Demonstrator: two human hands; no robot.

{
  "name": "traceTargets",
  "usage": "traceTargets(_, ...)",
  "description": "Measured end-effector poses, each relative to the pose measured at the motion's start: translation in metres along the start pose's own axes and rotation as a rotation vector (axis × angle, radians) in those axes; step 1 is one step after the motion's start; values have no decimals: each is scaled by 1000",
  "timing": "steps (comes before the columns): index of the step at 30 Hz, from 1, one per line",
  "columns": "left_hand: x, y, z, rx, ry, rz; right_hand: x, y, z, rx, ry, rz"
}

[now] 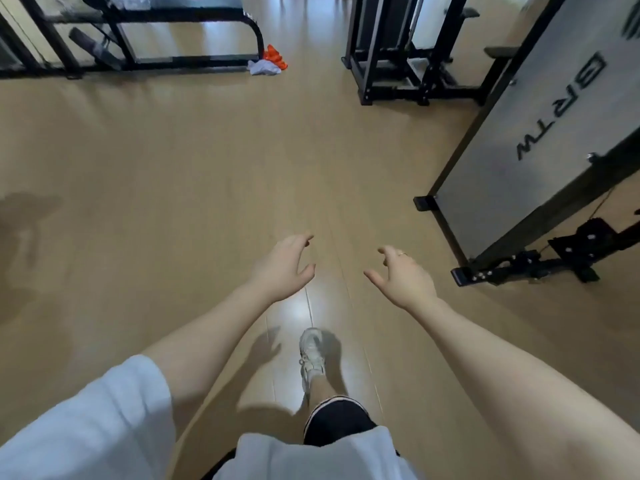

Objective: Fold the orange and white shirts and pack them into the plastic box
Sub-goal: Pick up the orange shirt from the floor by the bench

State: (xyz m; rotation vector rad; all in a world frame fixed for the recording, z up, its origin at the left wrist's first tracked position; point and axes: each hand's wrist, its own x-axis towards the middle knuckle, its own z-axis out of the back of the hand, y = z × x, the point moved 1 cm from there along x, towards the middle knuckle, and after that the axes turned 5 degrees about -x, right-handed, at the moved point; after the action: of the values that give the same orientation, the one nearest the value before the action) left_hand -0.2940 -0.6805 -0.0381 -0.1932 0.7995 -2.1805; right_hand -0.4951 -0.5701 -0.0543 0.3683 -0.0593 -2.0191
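While my left hand (282, 263) and right hand (403, 277) hang empty with fingers (304, 239) loosely spread, I judge the crumpled orange shirt (275, 56) and white shirt (264, 67), far ahead on the floor (207, 168), light, limp, best pinched at shoulders.

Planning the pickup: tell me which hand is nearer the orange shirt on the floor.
Left, though only slightly. The left hand hangs almost straight below the orange shirt in the picture; the right hand is further off to the right. Both are empty, open and far short of it.
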Motion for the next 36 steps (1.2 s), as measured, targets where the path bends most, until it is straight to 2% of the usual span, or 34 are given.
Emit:
traceTargets(5,150,25,62,19,-15,74,168,6,57,-13,37,12)
traceTargets(10,261,81,134,-58,-172,229,323,57,109,35,54,126)
traceTargets(15,389,154,188,-84,-279,363,488,116,124,61,73,220)
traceTargets(18,479,197,221,-57,-289,339,590,145,128,72,89,241)
traceTargets(23,638,231,290,-35,-191,307,748,173,177,91,109,195)
traceTargets(31,908,239,361,-61,-147,130,997,154,247,138,18,41)
traceTargets(36,1082,266,393,-86,-132,90,1172,154,278,133,-22,32)
